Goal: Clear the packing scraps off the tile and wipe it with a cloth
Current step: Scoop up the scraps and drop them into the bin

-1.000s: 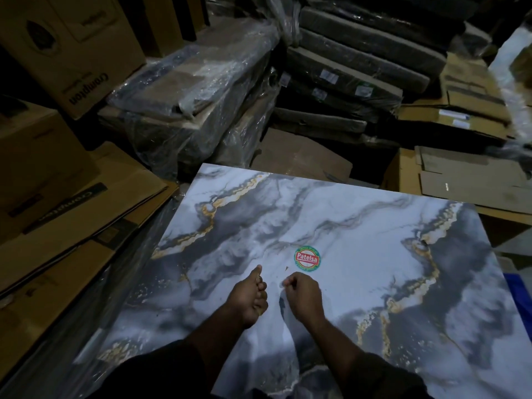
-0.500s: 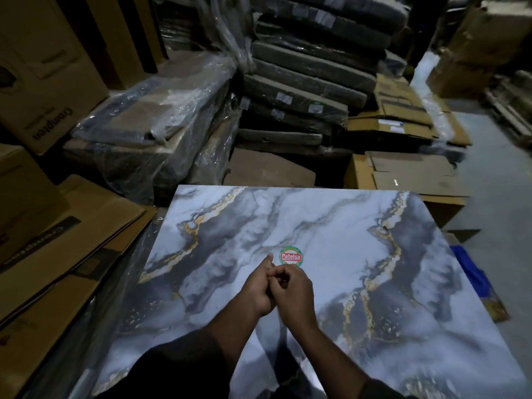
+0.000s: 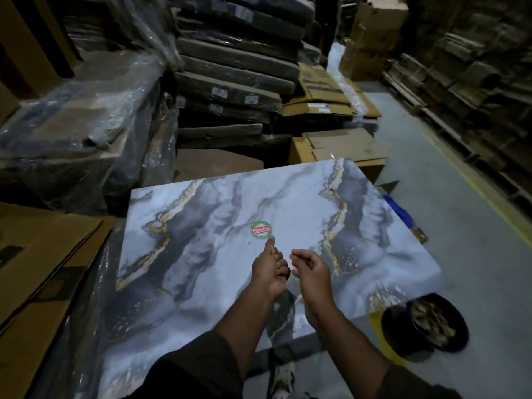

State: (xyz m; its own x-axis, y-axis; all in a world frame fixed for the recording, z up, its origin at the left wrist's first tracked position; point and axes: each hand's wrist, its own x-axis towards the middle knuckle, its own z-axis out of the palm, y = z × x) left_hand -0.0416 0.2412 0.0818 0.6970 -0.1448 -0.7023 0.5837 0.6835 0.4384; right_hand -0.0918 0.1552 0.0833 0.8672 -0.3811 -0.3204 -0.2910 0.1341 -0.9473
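Observation:
The large marble-patterned tile [image 3: 218, 226], grey-white with gold veins, lies flat in front of me. A round red and green sticker [image 3: 260, 230] sits near its middle. My left hand [image 3: 269, 269] hovers just below the sticker, fingers curled in and thumb pointing at it. My right hand [image 3: 312, 270] is a short gap to its right, fingers curled with the tips pinched together. I see nothing in either hand; anything small inside is hidden. A few tiny specks dot the tile near the sticker. No cloth is in view.
A black bucket [image 3: 403, 326] holding scraps stands on the floor by the tile's near right corner. Flattened cardboard [image 3: 43, 254] lies to the left, with plastic-wrapped stacks [image 3: 86, 125] and dark bundles [image 3: 236, 67] behind. Grey floor [image 3: 460, 240] runs along the right, with something blue [image 3: 398, 210] at the tile's edge.
My hands came together over the tile, then parted again, and they are now lifted off the surface. The view swung right, bringing the floor and the black bucket into sight.

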